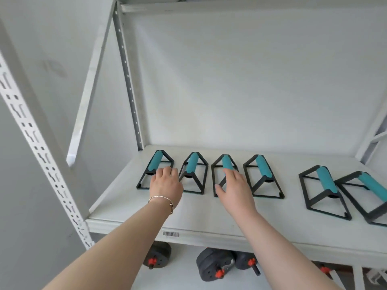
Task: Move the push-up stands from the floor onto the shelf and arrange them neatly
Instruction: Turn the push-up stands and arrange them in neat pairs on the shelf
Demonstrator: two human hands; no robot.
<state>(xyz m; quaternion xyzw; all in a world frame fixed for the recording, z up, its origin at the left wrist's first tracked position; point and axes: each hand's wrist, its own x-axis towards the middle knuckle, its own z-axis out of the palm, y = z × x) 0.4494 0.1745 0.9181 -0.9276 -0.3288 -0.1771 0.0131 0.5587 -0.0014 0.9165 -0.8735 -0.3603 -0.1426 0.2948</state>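
Observation:
Several push-up stands with black frames and teal foam grips stand in a row on the white shelf (209,218). My left hand (166,183), with a bracelet on the wrist, hovers over the gap between the first stand (156,161) and the second stand (192,164), fingers apart, holding nothing. My right hand (234,187) lies open over the third stand (226,162), its fingertips touching the teal grip. A fourth stand (262,168) sits just to the right. Two more stands (325,181) (372,185) stand further right, close together and slightly angled.
A white slotted upright (35,143) runs down the left front, and a grey post (127,76) stands at the back left corner. Dark dumbbells with red collars (213,264) lie on the level below. A barcode label (170,234) is on the shelf's front edge.

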